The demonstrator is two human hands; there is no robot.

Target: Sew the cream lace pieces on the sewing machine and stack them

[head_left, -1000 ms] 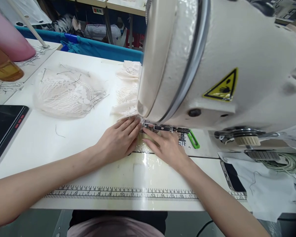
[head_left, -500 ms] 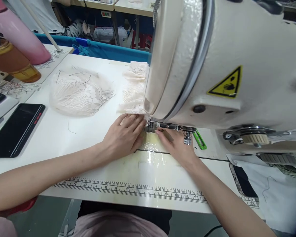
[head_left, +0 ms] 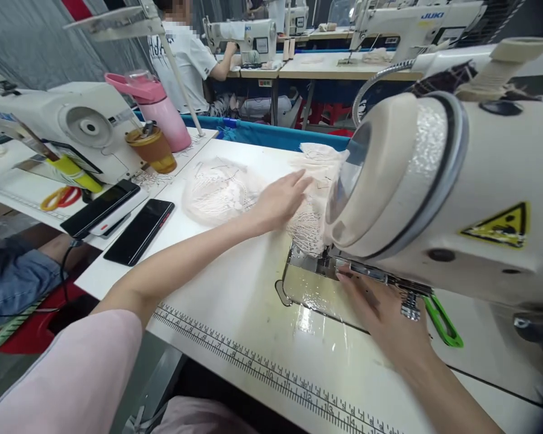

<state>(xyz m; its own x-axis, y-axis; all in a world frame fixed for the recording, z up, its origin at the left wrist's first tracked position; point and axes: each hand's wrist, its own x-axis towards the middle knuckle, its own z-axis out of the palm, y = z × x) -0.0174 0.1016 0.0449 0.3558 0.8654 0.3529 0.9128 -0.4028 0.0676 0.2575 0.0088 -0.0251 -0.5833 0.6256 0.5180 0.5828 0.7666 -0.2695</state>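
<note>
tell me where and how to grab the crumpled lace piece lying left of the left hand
Best pinched lightly at its left edge, coming from the left. That edge of the lace piece lies uncovered, while the left hand is just past its right side. It looks thin and crumpled, so a light pinch should suit it.

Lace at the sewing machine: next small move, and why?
Probably smooth the lace gently with the left hand: that hand is over it, its far end looks rumpled, and its near end lies at the sewing machine, close to the right hand.
</note>
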